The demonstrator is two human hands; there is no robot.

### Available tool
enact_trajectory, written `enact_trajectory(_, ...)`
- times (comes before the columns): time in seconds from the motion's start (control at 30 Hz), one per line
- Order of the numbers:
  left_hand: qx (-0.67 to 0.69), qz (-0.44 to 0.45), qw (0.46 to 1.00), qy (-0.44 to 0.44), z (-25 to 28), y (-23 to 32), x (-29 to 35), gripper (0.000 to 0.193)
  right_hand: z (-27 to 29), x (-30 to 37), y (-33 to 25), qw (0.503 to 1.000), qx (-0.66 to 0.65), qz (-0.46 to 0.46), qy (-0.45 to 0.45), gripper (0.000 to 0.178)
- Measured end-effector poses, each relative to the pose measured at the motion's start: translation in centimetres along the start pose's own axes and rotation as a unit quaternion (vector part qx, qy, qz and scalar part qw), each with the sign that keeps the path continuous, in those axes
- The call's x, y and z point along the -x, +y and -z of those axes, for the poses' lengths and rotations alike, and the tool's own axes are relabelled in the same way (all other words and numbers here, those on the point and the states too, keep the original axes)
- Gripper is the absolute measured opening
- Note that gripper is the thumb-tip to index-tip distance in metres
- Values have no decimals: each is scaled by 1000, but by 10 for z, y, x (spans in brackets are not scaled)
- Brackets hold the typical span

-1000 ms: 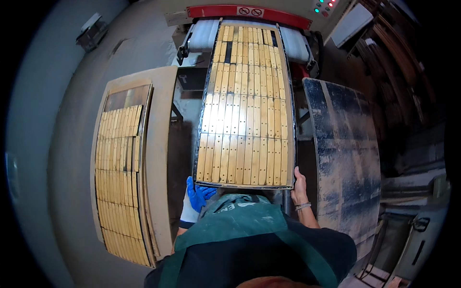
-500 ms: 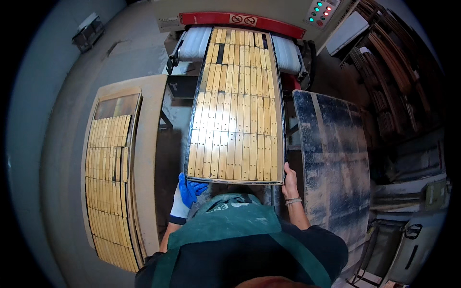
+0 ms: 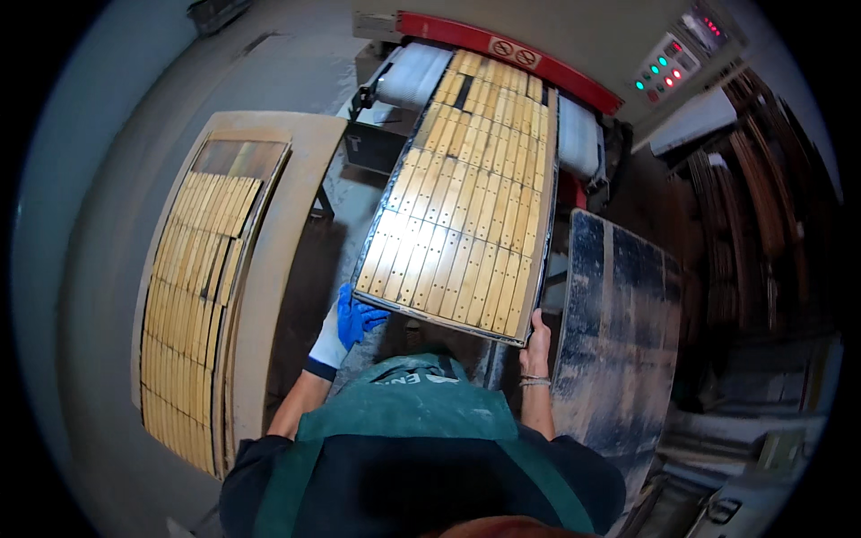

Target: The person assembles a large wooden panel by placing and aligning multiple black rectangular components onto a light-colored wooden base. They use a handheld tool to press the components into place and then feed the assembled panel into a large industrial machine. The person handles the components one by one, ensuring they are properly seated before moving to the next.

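A long metal tray (image 3: 545, 269) covered with rows of pale wooden slats with small holes stretches from in front of my chest into a red-topped machine (image 3: 502, 49). My left hand (image 3: 345, 325), in a blue and white glove, grips the tray's near left corner. My right hand (image 3: 536, 339), bare with a wristband, holds the near right corner. The tray's far end rests between two white rollers (image 3: 414, 75).
On my left a wooden table (image 3: 278, 242) bears another tray of slats (image 3: 193, 287). A dark scuffed metal plate (image 3: 619, 332) lies on my right. A control panel with lit buttons (image 3: 668, 67) sits top right. Grey floor lies at the far left.
The tray has shifted and angled rightward in view, its near end a little closer to me. Both hands keep their hold on the near corners.
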State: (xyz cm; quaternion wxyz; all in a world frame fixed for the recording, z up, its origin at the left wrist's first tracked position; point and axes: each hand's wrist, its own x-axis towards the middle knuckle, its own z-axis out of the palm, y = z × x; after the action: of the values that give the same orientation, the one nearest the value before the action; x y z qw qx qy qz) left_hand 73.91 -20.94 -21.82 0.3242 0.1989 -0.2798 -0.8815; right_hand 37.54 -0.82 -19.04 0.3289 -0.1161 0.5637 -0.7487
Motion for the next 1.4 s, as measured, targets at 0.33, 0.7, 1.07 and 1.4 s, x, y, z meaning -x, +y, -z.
enact_trajectory(0.33, 1, -39, 999, -6, -1, -8, -3, 76, 25, -36, 16, 998, -33, -30, -40, 48)
enact_trajectory(0.7, 53, -90, 995, 4, -14, -23, 0, 62, 38, -54, 5, 991, -9, -121, -58, 53)
enact_trajectory(1.07, 53, -144, 981, 120, 76, -83, 87, 52, 31, -72, 4, 982, 36, -170, -71, 49)
enact_trajectory(1.4, -431, -233, 756, 433, 129, -61, 229, 48, 49, -94, 11, 981, -29, -190, 10, 64)
